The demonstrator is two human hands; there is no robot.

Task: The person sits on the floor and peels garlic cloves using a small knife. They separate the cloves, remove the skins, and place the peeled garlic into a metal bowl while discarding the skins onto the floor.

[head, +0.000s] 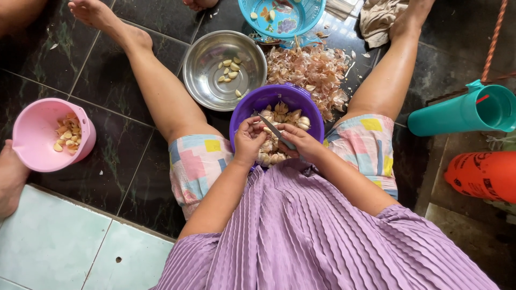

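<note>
At the right edge of the frame, just below the middle, 1 orange rounded container (482,175) is lying on its side, showing a block of dark printed lettering across its upper left face; it is the only labelled item in the shot. Just above it, 1 teal plastic jug (462,111) is lying tipped with its mouth toward the right edge, carrying a small red mark near the rim. No signs or screens are appearing anywhere in the frame.
</note>
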